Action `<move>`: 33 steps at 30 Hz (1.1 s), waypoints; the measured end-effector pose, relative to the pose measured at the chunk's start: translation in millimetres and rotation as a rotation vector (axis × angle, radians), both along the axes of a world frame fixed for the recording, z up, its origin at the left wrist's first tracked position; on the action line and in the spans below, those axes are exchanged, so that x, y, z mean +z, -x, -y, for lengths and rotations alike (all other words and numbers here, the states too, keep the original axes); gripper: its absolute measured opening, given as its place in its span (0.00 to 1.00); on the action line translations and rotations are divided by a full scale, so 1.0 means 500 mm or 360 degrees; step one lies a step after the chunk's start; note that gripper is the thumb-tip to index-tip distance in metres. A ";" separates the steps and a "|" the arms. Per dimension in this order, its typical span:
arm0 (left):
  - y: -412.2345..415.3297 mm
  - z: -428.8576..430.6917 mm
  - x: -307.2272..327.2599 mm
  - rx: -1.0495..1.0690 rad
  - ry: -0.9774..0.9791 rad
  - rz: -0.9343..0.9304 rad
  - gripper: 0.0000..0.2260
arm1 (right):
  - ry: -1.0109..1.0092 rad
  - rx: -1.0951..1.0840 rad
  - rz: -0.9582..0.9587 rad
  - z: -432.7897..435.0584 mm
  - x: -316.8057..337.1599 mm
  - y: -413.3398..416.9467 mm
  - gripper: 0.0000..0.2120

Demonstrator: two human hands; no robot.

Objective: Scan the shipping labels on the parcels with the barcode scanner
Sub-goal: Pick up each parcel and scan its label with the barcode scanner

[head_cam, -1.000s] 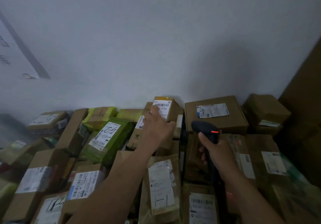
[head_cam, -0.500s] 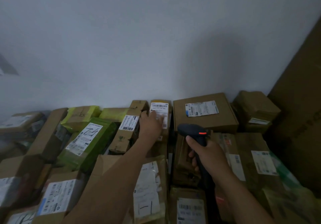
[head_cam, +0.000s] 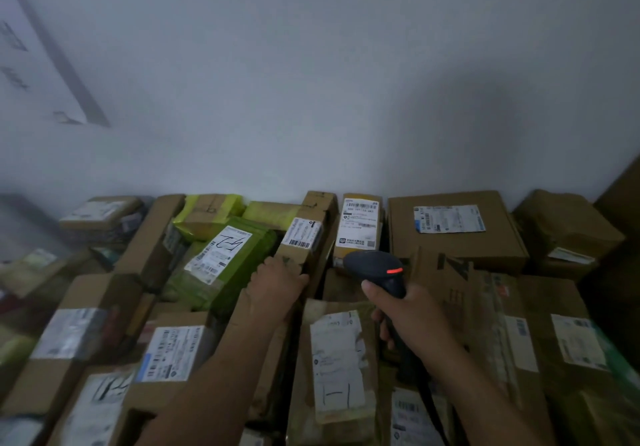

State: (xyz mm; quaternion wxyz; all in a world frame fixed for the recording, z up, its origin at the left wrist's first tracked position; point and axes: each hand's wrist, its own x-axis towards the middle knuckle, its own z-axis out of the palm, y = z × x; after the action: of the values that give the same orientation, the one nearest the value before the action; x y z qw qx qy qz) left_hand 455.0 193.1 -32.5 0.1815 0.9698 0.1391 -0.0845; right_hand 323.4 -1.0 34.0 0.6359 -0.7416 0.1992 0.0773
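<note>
A heap of cardboard parcels with white shipping labels fills the lower half of the view. My right hand (head_cam: 412,317) grips the black barcode scanner (head_cam: 375,265), whose red light glows; its head points at the small upright box with a yellow top and white label (head_cam: 360,224). My left hand (head_cam: 277,286) rests against the near end of a narrow brown box (head_cam: 306,231) with a barcode label, fingers curled at its lower edge. A green parcel (head_cam: 221,262) marked with handwriting lies just left of that hand.
A pale wall rises right behind the parcels. A large flat brown box (head_cam: 450,227) with a label sits at the back right, another brown box (head_cam: 564,224) beyond it. A tall cardboard panel (head_cam: 623,196) stands at the far right edge.
My left hand has left the yellow-topped box's label and come down left onto the narrow brown box. The scanner has stayed in my right hand, now aimed at the uncovered label.
</note>
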 end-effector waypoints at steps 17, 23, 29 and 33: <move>0.199 -0.107 0.200 0.0322 0.1424 0.0543 0.23 | -0.0129 -0.0012 0.0216 -0.055 0.198 0.138 0.16; 0.358 -0.185 0.237 0.0370 0.1648 0.0323 0.36 | 0.0087 0.0140 0.0302 -0.113 0.268 0.265 0.14; 0.455 -0.279 0.262 0.0427 0.1618 0.0389 0.30 | 0.0403 0.0241 0.0377 -0.177 0.283 0.382 0.13; 0.502 -0.352 0.262 0.0328 0.1576 0.0453 0.30 | 0.0482 0.0309 0.0359 -0.206 0.284 0.441 0.14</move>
State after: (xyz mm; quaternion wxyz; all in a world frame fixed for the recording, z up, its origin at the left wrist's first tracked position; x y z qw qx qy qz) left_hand 204.1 369.0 98.6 0.6425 0.7512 0.1511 0.0106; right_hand 102.8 102.0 176.2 0.5251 -0.8483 0.0636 0.0239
